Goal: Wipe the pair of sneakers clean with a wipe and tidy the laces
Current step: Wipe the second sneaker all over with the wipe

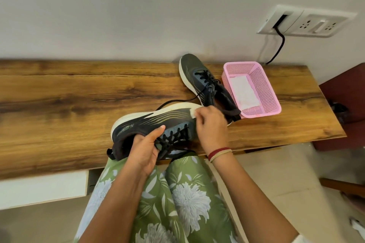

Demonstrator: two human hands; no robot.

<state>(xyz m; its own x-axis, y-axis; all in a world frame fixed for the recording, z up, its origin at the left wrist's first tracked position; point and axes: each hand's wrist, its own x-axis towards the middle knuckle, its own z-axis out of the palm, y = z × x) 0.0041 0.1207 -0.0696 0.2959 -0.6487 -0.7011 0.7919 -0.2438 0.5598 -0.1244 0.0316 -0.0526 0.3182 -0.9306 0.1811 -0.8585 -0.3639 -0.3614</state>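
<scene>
A dark sneaker with a white sole (150, 122) lies tilted on its side at the front edge of the wooden table (69, 92). My left hand (145, 149) grips it at the collar, thumb across the tongue above the black laces. My right hand (211, 124) pinches a small white wipe (193, 113) against the toe end of that sneaker. The second dark sneaker (203, 83) stands upright on the table behind, its black laces loose and one lace trailing toward the held shoe.
A pink mesh basket (270, 94) with a white wipe lying inside stands right of the second sneaker. A wall socket panel (308, 21) with a black cable hangs above. A dark red chair (343, 104) stands at the table's right end.
</scene>
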